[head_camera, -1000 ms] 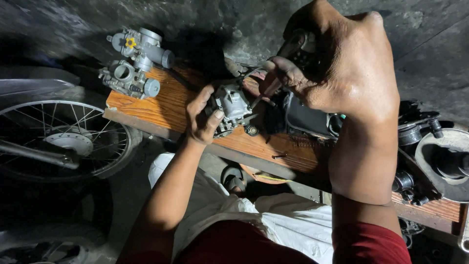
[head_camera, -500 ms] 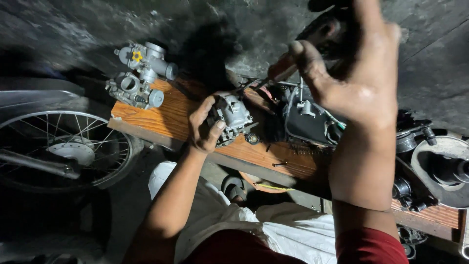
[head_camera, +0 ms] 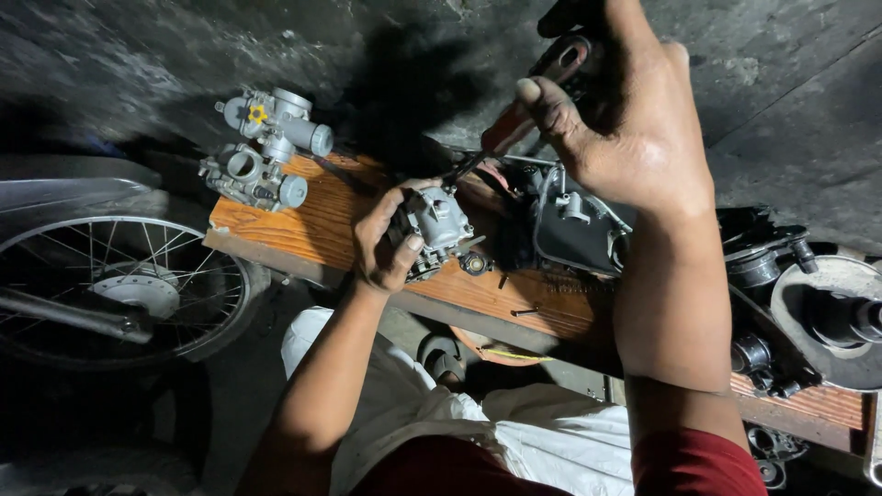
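My left hand [head_camera: 386,241] grips a small grey metal carburetor [head_camera: 439,223] and holds it down on a wooden plank [head_camera: 322,219]. My right hand [head_camera: 625,129] is raised above it, closed around the red-brown handle of a screwdriver [head_camera: 524,119]. The screwdriver's thin shaft slants down to the left and its tip meets the top of the carburetor.
Two more grey carburetors [head_camera: 262,152] lie at the plank's left end. A dark engine part [head_camera: 570,220] sits right of my left hand. A spoked wheel [head_camera: 110,285] stands at the left, black engine parts [head_camera: 808,303] at the right. Small screws [head_camera: 525,312] lie on the plank.
My right hand has lifted up and away with the screwdriver, whose shaft now slants more steeply onto the carburetor. My left hand keeps its hold on the carburetor.
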